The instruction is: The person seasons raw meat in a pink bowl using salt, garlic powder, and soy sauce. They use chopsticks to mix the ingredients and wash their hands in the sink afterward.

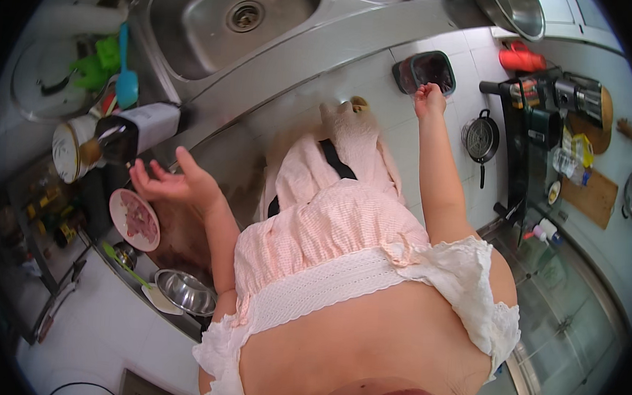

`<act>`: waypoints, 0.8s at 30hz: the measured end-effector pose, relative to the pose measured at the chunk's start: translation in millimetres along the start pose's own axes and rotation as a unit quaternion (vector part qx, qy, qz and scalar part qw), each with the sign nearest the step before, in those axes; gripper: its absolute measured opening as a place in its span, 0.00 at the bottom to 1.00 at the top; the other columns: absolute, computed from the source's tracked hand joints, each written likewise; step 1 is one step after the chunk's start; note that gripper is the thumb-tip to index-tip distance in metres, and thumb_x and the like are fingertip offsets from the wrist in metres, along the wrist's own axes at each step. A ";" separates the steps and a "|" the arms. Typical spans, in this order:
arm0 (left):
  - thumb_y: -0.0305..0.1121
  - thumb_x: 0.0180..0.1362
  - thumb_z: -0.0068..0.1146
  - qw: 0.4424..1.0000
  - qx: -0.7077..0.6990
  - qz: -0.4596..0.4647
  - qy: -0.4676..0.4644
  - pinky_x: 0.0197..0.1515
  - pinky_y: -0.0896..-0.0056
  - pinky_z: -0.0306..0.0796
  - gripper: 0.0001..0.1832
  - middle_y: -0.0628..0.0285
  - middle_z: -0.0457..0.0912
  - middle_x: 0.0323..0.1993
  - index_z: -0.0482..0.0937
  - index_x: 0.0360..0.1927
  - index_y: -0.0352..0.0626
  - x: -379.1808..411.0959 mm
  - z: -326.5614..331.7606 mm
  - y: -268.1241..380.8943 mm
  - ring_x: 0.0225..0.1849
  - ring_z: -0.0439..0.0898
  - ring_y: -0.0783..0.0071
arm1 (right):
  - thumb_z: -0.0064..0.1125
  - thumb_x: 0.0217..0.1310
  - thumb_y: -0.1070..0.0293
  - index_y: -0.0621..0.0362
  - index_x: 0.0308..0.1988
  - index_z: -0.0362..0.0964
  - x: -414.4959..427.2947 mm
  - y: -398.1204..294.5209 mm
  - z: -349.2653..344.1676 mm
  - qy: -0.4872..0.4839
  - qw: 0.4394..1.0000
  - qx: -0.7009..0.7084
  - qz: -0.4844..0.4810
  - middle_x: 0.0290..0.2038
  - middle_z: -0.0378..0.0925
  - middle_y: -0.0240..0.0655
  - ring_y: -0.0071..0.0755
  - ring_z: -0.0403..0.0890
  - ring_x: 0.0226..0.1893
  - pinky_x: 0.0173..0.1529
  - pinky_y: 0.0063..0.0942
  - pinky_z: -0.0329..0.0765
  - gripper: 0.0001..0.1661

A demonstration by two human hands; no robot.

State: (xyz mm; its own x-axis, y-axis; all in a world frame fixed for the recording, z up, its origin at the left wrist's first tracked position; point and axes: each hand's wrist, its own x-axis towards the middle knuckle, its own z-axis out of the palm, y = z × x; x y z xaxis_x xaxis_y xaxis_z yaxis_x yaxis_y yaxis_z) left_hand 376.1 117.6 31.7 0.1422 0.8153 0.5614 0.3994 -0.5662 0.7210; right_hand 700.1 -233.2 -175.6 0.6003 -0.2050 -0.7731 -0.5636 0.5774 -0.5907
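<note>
My left hand (173,184) is raised at the left with its fingers apart and nothing in it. Its fingertips are beside a large dark bottle with a pale label (138,132); whether they touch it I cannot tell. Just below them in the picture is a pink-rimmed plate of what looks like raw meat (134,220). On the right, my arm reaches forward, and my right hand (429,99) has its fingers bunched together. It overlaps the near edge of a lined waste bin (435,69) in the picture. Whether the fingers hold anything is hidden.
A steel sink (206,44) lies ahead, with a turquoise spatula (127,85) and glass lid (49,80) to its left. A metal bowl (186,293) stands near my left elbow. Beyond my right arm are a frying pan (481,136) and a black shelf with kitchen items (519,155).
</note>
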 end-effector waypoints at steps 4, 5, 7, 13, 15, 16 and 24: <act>0.24 0.49 0.63 0.998 0.029 0.030 -0.036 0.62 0.59 0.61 0.32 0.53 0.50 0.64 0.63 0.58 0.35 -18.6 15.3 19.1 0.64 0.58 0.61 | 0.46 0.51 0.80 0.60 0.25 0.63 75.5 -18.3 -34.8 0.088 0.995 0.039 -0.032 0.20 0.68 0.35 0.27 0.68 0.15 0.16 0.21 0.65 0.04; 0.24 0.49 0.62 0.998 0.026 0.031 -0.040 0.62 0.60 0.62 0.30 0.53 0.51 0.64 0.64 0.57 0.35 -23.2 20.2 20.3 0.64 0.59 0.62 | 0.46 0.51 0.80 0.60 0.25 0.63 96.1 -20.3 -42.5 0.107 0.993 0.041 -0.036 0.20 0.68 0.35 0.27 0.68 0.14 0.16 0.21 0.65 0.04; 0.22 0.51 0.61 0.998 0.029 0.009 -0.059 0.62 0.61 0.63 0.28 0.55 0.52 0.64 0.66 0.56 0.35 -42.0 41.2 39.7 0.63 0.61 0.64 | 0.46 0.52 0.80 0.60 0.25 0.63 135.1 -39.6 -53.3 0.143 0.987 0.047 -0.048 0.20 0.69 0.35 0.26 0.68 0.14 0.16 0.21 0.65 0.05; 0.18 0.53 0.57 0.988 -0.004 -0.079 -0.130 0.60 0.63 0.67 0.25 0.58 0.57 0.62 0.66 0.56 0.36 -104.5 114.5 87.9 0.60 0.65 0.66 | 0.43 0.53 0.80 0.61 0.26 0.62 256.1 -58.0 -82.8 0.178 0.980 0.073 -0.049 0.20 0.67 0.36 0.28 0.68 0.15 0.18 0.19 0.71 0.05; 0.17 0.53 0.56 0.986 0.005 -0.064 -0.157 0.60 0.64 0.68 0.25 0.57 0.58 0.62 0.65 0.55 0.36 -120.7 135.3 97.3 0.60 0.66 0.66 | 0.44 0.54 0.80 0.61 0.26 0.62 274.8 -63.9 -80.2 0.224 0.971 0.071 -0.034 0.22 0.68 0.37 0.29 0.70 0.16 0.20 0.19 0.74 0.04; 0.17 0.54 0.56 0.984 0.011 -0.056 -0.171 0.60 0.64 0.68 0.25 0.57 0.58 0.62 0.65 0.55 0.35 -128.9 144.0 101.7 0.60 0.66 0.66 | 0.44 0.54 0.79 0.62 0.27 0.62 286.1 -67.0 -82.6 0.246 0.966 0.070 -0.027 0.23 0.69 0.38 0.29 0.71 0.17 0.21 0.19 0.75 0.03; 0.17 0.55 0.55 0.977 0.044 -0.036 -0.205 0.61 0.64 0.68 0.23 0.56 0.58 0.62 0.66 0.55 0.35 -155.5 176.8 119.6 0.60 0.67 0.65 | 0.49 0.57 0.84 0.72 0.32 0.69 382.4 -67.3 -127.9 0.150 0.988 0.031 0.030 0.31 0.73 0.46 0.37 0.78 0.26 0.35 0.26 0.85 0.02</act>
State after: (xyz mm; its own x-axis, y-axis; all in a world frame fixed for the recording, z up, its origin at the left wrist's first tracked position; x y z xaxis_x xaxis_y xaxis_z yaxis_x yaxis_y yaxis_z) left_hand 561.9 -55.4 -41.2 0.4537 0.8436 0.2872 0.4965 -0.5069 0.7047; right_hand 895.0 -451.5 -461.0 0.3673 -0.3879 -0.8454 -0.5521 0.6405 -0.5338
